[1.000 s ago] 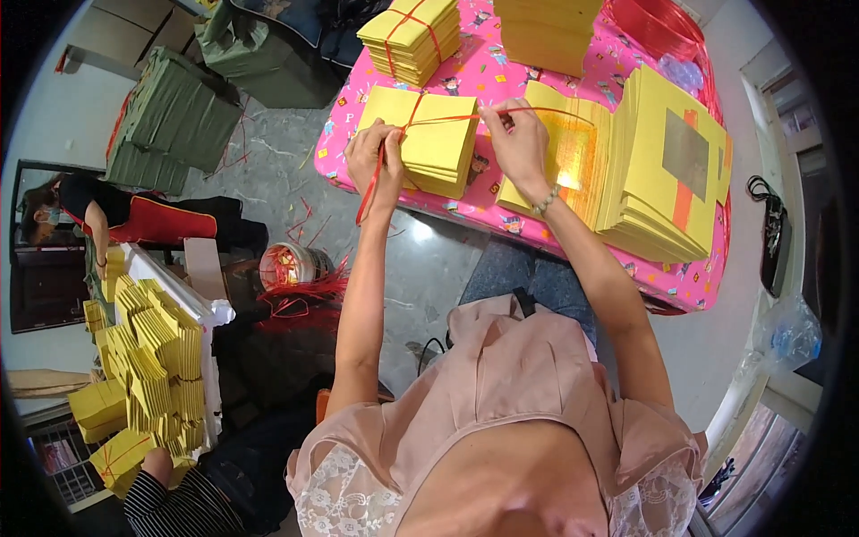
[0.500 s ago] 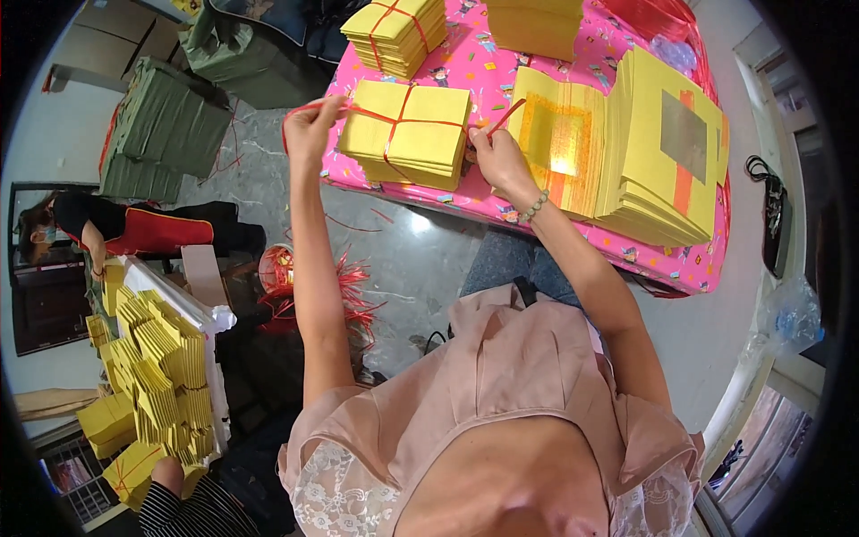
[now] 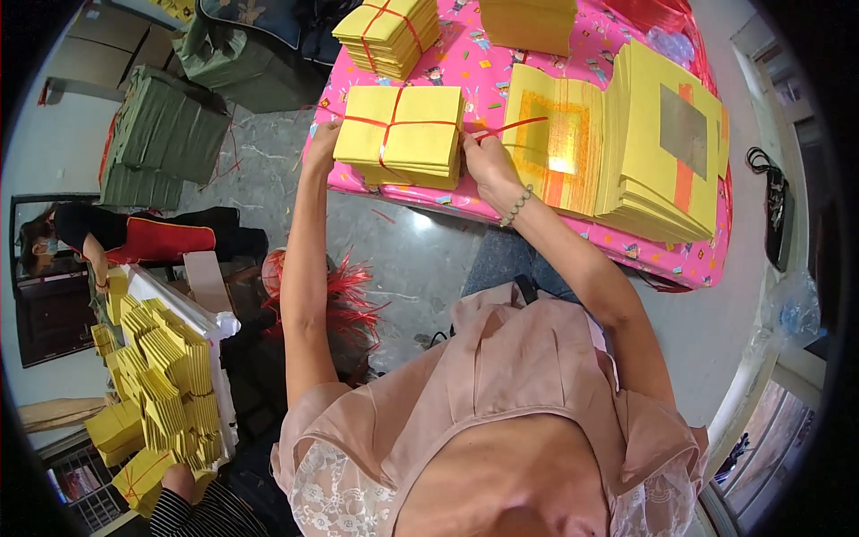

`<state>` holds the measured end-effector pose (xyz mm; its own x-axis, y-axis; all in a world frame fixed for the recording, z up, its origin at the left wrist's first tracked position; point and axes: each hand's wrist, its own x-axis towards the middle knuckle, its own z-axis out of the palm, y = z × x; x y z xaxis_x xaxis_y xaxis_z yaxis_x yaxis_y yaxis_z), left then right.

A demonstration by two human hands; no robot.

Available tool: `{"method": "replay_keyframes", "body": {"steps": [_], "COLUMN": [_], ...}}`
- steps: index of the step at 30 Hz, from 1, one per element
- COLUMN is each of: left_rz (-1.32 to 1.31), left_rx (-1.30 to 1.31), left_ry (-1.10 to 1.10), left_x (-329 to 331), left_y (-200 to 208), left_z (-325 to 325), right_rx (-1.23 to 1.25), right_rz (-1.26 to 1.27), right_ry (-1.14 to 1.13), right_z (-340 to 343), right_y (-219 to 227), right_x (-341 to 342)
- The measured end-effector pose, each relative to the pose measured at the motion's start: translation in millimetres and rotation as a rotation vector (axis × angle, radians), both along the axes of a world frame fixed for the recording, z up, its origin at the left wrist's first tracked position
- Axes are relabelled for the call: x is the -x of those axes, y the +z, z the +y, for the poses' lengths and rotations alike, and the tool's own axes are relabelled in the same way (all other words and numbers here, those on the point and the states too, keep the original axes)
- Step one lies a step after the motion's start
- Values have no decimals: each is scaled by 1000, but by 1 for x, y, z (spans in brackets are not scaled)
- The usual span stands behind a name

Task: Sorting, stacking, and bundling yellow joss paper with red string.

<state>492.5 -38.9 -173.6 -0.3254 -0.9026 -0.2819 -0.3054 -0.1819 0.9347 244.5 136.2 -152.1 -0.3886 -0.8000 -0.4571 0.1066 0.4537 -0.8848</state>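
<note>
A bundle of yellow paper (image 3: 425, 143) lies at the near left of the pink table, bound crosswise with red ribbon (image 3: 388, 136). Against its left side is my left hand (image 3: 322, 150), closed on the edge, its fingertips partly hidden. My right hand (image 3: 490, 168) grips the opposite side, fingers bent in at the edge. One loose ribbon tail sticks out to the right above my right knuckles; another trails off leftward past my left hand.
The pink patterned tablecloth (image 3: 465, 201) also bears another tied yellow stack (image 3: 385, 36), a further stack (image 3: 528, 25) and large yellow sheets (image 3: 658, 152). Green wrapped bales (image 3: 161, 134) stand left. Lower left, a person (image 3: 134, 234) leans by a table of yellow bundles (image 3: 170, 367).
My left hand has let go of the raised ribbon and come down to the bundle's left side. My right hand has shifted slightly left and lower, against the right side.
</note>
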Motion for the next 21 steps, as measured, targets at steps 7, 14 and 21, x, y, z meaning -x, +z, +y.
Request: {"method": "replay_keyframes", "body": {"steps": [7, 14, 21], "left_rz": [398, 594, 303], "left_rx": [-10, 146, 208], "left_ry": [232, 395, 462], "left_x": [5, 19, 20], "left_y": [25, 6, -20], "left_z": [28, 46, 27], "right_rx": [579, 689, 595], "right_rz": [99, 35, 147], "right_ry": [-109, -15, -149], "right_z": [-27, -37, -60], "right_y": [14, -12, -45], "right_x": [1, 14, 17]}}
